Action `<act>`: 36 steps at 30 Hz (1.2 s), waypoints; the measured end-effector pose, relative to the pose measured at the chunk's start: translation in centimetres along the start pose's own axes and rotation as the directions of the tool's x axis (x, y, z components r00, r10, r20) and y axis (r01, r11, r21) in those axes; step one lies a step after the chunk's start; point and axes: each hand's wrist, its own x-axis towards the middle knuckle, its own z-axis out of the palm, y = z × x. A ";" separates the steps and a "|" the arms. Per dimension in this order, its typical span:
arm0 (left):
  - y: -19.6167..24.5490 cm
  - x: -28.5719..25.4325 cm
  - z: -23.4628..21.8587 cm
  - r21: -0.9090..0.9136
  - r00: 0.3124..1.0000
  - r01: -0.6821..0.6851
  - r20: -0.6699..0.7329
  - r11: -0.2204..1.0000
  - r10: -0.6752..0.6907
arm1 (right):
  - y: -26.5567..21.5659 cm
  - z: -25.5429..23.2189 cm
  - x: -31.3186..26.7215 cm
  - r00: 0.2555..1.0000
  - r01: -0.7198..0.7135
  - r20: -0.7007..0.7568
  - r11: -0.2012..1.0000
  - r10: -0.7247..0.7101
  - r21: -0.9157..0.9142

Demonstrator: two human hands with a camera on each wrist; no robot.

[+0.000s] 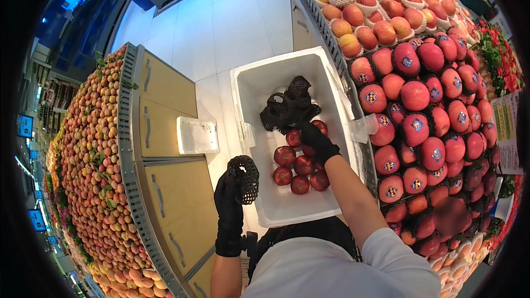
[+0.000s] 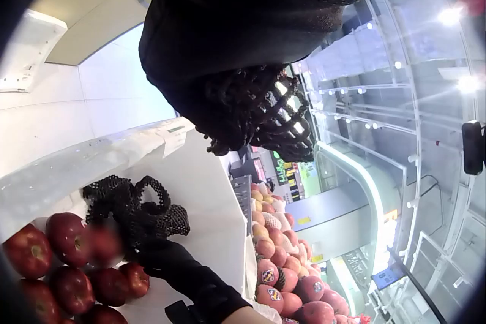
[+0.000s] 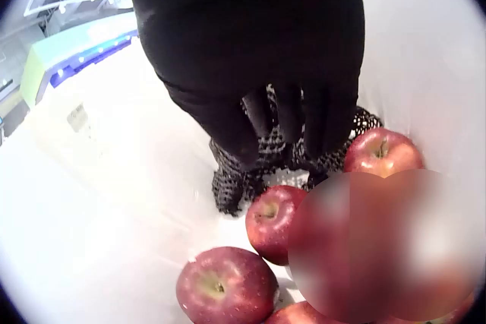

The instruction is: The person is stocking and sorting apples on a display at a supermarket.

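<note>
The left hand [image 1: 229, 201], in a black glove, is raised just outside the near left part of the white box [image 1: 251, 80], its forearm coming up from the lower edge of the head view and its fingers curled round a black net sleeve [image 1: 249, 181]. The right arm slants forward and inward into the box, and the gloved right hand [image 1: 319, 141] points down over the red apples [image 1: 303, 165], beside the heap of black nets [image 1: 287, 111]. Its fingers are extended and slightly apart, with mesh showing between them; it seems to hold nothing, though whether the fingertips touch the mesh cannot be told. The held sleeve is well apart from the heap; its long axis runs roughly fore and aft, the far end arching over by the fingertips and the near end sagging toward the person. Which way its mouth faces is unclear. The apples lie loose at the near right part of the box. Labelled apples [image 1: 415, 95] stand in rows on the person's right; small round fruit [image 1: 94, 160] is heaped on the left.
</note>
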 end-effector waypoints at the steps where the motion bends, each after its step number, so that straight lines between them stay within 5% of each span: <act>1: 0.1 0.0 0.1 0.011 1.000 -0.015 0.017 1.000 0.015 | 0.2 -0.4 -0.5 0.995 0.103 0.017 0.993 -0.103 -0.059; 7: 0.6 -0.7 0.7 0.070 0.997 -0.048 0.067 0.996 0.043 | 5.7 -3.3 2.7 0.838 0.538 0.131 0.760 -0.530 -0.364; 9: 0.0 -0.7 0.5 0.055 0.995 -0.040 0.095 0.998 0.035 | 3.7 -2.5 -2.1 0.827 0.542 0.122 0.719 -0.549 -0.435; 15: -0.7 -1.2 2.0 0.007 0.994 -0.018 0.104 1.000 0.017 | 3.0 -0.7 -9.0 0.861 0.505 0.071 0.831 -0.504 -0.234; 18: -2.2 -0.4 2.4 -0.013 0.987 -0.005 0.159 1.000 0.007 | 2.5 1.1 -13.1 0.797 0.570 0.025 0.737 -0.604 -0.363; 22: -2.8 -0.2 4.3 -0.012 0.967 -0.013 0.255 1.000 0.016 | 1.5 3.5 -17.9 0.805 0.548 -0.014 0.753 -0.593 -0.365; 30: -3.4 -1.3 6.6 0.119 0.917 0.032 0.390 0.992 -0.076 | 1.2 3.2 -20.5 0.891 0.420 -0.034 0.849 -0.453 -0.321; 36: -4.1 -0.5 4.0 0.021 0.941 0.077 0.329 0.997 -0.080 | 0.1 2.2 -19.6 0.829 0.377 -0.236 0.819 -0.507 -0.433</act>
